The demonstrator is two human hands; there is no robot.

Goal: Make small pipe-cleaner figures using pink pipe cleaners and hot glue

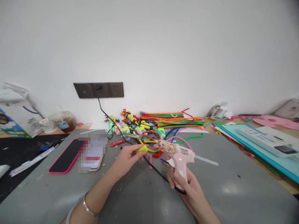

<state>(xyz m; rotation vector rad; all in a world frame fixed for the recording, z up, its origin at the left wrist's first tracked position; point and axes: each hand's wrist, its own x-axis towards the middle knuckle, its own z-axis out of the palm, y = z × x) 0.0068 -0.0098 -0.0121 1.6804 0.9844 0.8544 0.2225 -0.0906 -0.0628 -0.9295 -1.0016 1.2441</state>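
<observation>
My right hand is wrapped round the handle of a pink hot glue gun, its nozzle pointing left and a red light glowing on its side. A clear glue stick sticks out of its back. Between the fingertips of my left hand is a small yellow fuzzy piece, held a little left of the nozzle. The gun's black cord runs beneath my left fingers. Just beyond my hands lie pliers, a red labelled strip and loose pipe cleaner pieces.
Bundles of coloured pipe cleaners lie against the wall. Two phones rest at left, one in a pink case. Behind them stands a drink cup. A teal folder is at right. The cord reaches a wall socket.
</observation>
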